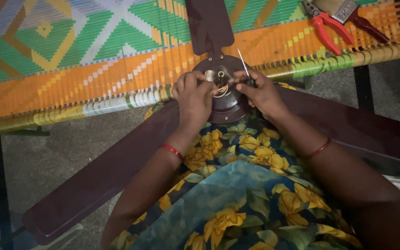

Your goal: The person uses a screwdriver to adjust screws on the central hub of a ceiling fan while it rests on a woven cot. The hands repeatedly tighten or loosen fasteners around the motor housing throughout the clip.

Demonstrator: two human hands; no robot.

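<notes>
A dark maroon ceiling fan lies across my lap, its round motor hub (228, 104) facing up with thin wires (221, 89) showing at the centre. My left hand (193, 95) grips the hub's left rim and centre shaft. My right hand (260, 92) pinches a thin screwdriver (243, 60) whose shaft sticks up and away from the hub. One blade (209, 23) points away from me, another blade (103, 176) runs to the lower left, a third blade (362, 129) to the right.
A woven cot (93, 60) in green, orange and white stands just beyond the fan, its rail (116, 103) near my hands. Red-handled pliers (325, 28) and a paintbrush (348, 11) lie on it at the far right. Grey floor below.
</notes>
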